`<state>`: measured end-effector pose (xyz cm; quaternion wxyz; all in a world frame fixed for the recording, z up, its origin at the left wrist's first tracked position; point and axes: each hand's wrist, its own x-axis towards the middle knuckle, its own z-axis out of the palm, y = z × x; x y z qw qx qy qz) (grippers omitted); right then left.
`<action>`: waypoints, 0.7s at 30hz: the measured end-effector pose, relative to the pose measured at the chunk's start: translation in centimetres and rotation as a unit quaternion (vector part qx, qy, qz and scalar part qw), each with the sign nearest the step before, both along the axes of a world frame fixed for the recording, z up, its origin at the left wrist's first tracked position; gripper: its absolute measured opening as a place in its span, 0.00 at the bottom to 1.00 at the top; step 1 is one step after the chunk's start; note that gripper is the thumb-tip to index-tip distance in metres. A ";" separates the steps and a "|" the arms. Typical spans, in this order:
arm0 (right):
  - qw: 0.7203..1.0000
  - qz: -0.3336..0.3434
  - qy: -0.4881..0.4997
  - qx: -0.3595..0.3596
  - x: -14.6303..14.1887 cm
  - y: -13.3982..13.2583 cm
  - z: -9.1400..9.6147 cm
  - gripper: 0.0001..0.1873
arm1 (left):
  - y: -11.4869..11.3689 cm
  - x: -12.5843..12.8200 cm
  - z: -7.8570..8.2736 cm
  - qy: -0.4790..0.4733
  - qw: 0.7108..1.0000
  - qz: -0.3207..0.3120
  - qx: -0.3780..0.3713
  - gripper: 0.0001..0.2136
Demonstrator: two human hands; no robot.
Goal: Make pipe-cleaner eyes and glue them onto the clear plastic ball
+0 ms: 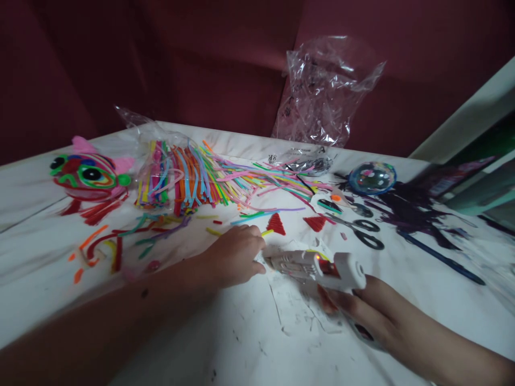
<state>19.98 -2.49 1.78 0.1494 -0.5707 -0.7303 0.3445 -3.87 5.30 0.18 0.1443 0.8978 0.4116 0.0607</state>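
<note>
My left hand (239,252) is closed in the middle of the table, its fingers pinched on a yellow pipe cleaner (213,231) whose ends stick out on both sides. In my right hand (374,311) is a white hot glue gun (298,265), lit by a small orange light. Its nozzle points left, close to my left fingertips. Under the gun lies a stained white paper sheet (287,316). Just beyond my hands rest two red fuzzy triangles, a left one (276,224) and a right one (314,223).
Bundled colourful pipe cleaners (193,177) spill from a clear bag along the back. A fuzzy animal head (88,171) stands at left, near cut scraps (116,244). On the right are black scissors (362,228), a clear ball (372,178), dark strips (418,214) and a dark blue stick (442,257).
</note>
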 end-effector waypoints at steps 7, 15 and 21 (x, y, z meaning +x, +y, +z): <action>1.000 -0.012 0.002 0.001 0.2 0.0 -0.4 0.22 | 0.1 0.0 -0.2 0.004 1.000 0.000 0.005 0.12; 0.999 -0.043 -0.030 -0.008 -0.5 0.3 0.1 0.23 | 0.1 -0.1 -0.2 -0.003 1.000 -0.002 0.010 0.10; 0.994 -0.037 -0.085 -0.061 -0.5 0.4 0.1 0.26 | 0.1 -0.1 -0.4 -0.005 1.000 -0.003 0.010 0.11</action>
